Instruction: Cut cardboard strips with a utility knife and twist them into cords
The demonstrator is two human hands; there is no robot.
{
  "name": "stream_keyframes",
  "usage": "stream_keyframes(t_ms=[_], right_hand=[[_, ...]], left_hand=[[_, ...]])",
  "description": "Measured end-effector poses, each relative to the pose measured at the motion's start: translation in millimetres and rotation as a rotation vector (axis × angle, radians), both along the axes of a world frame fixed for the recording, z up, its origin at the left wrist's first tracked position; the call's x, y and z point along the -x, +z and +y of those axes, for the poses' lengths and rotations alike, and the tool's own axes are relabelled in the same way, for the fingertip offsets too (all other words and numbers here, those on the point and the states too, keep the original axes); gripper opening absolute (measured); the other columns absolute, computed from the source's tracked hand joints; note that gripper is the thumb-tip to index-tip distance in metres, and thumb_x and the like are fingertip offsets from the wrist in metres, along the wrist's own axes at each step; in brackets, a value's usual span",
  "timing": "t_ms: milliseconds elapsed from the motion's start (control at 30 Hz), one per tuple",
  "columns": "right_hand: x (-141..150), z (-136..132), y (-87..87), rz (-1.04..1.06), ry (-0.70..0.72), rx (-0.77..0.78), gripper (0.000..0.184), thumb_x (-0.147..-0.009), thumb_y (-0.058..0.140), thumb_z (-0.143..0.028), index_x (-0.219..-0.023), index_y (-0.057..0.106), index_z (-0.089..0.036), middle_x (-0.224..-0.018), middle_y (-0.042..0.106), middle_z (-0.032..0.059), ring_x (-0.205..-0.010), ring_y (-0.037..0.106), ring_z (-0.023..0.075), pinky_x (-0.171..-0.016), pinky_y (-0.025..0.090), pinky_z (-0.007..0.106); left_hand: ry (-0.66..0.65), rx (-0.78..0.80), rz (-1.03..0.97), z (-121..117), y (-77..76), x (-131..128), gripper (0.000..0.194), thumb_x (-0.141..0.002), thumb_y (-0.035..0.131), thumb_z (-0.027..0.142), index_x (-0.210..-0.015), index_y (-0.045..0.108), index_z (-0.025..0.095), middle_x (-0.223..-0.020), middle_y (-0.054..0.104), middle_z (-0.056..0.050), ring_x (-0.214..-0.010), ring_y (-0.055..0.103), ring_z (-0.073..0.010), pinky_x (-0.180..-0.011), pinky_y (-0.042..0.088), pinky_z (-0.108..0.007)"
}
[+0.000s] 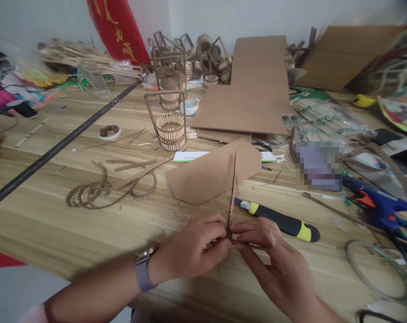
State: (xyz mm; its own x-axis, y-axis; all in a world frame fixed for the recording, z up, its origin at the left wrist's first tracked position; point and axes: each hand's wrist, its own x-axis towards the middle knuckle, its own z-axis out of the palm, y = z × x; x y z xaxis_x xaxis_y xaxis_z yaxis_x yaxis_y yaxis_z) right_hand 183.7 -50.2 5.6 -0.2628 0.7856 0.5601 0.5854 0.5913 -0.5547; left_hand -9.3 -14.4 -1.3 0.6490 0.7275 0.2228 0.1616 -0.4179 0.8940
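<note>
A narrow corrugated cardboard strip (233,184) stands up from between my fingertips, its wavy edge facing me. My left hand (200,244), with a watch on the wrist, pinches the strip's lower end. From the other side my right hand (274,251) pinches the same strip close to the left fingertips. The strip's very bottom is hidden by my fingers. Just beyond my right hand lies a black and yellow utility knife (280,220). A flat piece of brown cardboard (197,179) rests on the table behind the strip.
Curled cardboard strips (99,188) lie at left. A small basket with a tall handle (171,130) stands mid-table, near a white dish (109,132) of brown balls. Large cardboard (250,94) sits behind. At right are a blue glue gun (381,202) and a ring-shaped coil (374,269).
</note>
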Motion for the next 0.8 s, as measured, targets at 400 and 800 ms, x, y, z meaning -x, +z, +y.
stream_keyframes(t_ms=[400, 800], right_hand=[[2.1, -3.9, -1.9, 0.041, -0.023, 0.036, 0.016, -0.090, 0.053, -0.013, -0.093, 0.050, -0.028, -0.084, 0.074, 0.0005, -0.076, 0.072, 0.0174, -0.067, 0.055, 0.032], [-2.2, -3.2, -4.4, -0.073, -0.023, -0.074, 0.023, -0.089, 0.057, -0.009, -0.102, 0.053, -0.028, -0.089, 0.075, -0.0008, -0.080, 0.072, 0.0174, -0.078, 0.050, 0.035]], left_hand=[[0.028, 0.141, -0.023, 2.4, -1.7, 1.0, 0.023, -0.090, 0.057, 0.030, -0.072, 0.049, 0.019, -0.078, 0.052, 0.000, -0.074, 0.051, -0.0134, -0.067, 0.039, -0.025], [0.005, 0.037, -0.026, 1.9, 2.0, -0.5, 0.023, -0.090, 0.050, 0.014, -0.069, 0.041, 0.019, -0.080, 0.051, -0.001, -0.077, 0.050, -0.0123, -0.070, 0.040, -0.023]])
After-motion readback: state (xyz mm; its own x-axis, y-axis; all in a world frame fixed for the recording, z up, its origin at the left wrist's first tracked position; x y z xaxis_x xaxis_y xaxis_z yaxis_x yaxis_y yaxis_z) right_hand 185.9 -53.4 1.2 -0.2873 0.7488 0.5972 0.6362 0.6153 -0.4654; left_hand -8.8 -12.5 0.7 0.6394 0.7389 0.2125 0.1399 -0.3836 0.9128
